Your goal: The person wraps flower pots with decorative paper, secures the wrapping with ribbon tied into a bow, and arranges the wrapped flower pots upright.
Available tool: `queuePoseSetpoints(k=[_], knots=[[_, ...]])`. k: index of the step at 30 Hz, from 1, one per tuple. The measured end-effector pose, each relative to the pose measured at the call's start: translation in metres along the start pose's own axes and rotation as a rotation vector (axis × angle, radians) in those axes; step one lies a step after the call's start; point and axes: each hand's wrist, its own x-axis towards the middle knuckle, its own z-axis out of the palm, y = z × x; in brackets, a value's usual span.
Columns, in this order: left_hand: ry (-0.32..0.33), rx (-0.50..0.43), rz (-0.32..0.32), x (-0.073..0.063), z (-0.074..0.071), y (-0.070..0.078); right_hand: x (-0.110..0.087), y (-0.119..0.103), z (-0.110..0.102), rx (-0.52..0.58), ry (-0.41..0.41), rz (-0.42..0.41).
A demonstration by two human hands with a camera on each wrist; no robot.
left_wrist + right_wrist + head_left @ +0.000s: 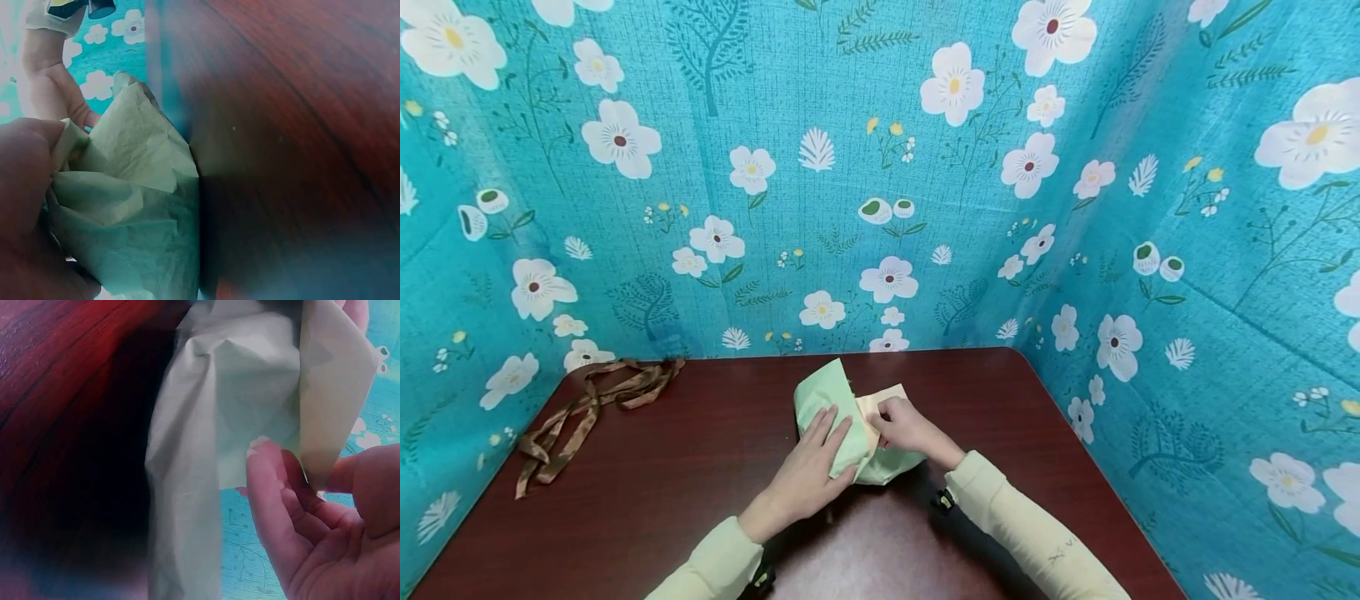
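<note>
A sheet of light green paper [827, 392] is folded up into a creased bundle on the table, with a pale yellowish flap [886, 397] showing at its right. My left hand [805, 475] lies on the paper's left side, its fingers stretched over it. The flap's edge is pinched between thumb and fingers of my right hand [913, 429], as the right wrist view also shows along the lifted paper [334, 387]. From the left wrist, the bundle's crumpled side [137, 231] stands on the table. What lies inside the paper is hidden.
Loops of brown, shiny ribbon [591, 400] lie at the back left of the dark red-brown table [715, 433]. A blue flowered cloth [820, 267] hangs behind the table and along its sides.
</note>
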Motion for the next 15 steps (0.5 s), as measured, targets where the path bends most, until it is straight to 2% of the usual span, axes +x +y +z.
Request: queuePoseSetpoints(k=[6, 10, 13, 15], knots=[[0.004, 0.047, 0.015, 0.001, 0.000, 0.001, -0.003, 0.000, -0.016, -0.030, 0.092, 0.076], [-0.015, 0.053, -0.004, 0.002, -0.001, 0.004, -0.006, 0.011, -0.029, -0.182, 0.156, 0.183], [-0.042, 0.065, -0.015, 0.003, -0.001, 0.005, -0.009, 0.021, -0.032, -0.316, 0.112, 0.304], [-0.039, 0.071, -0.012, 0.003, -0.001, 0.005, -0.010, 0.027, -0.031, -0.355, 0.065, 0.366]])
